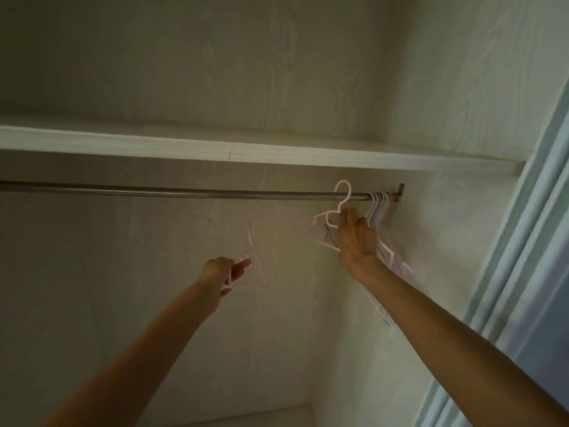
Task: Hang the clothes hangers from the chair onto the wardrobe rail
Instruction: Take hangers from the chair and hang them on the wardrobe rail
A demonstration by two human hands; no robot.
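Two hands work: right hand lifts a pink hanger toward the wardrobe rail; left hand grips another hanger, next to hook on

Rail bare leftward; hung hangers crowd right end; shelf close above.

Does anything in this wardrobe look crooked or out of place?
Only one thing: the pink hanger in the right hand is tilted, its hook raised at the rail but seemingly not yet seated. The hung hangers bunch at the rail's right end. The left hand holds another hanger.
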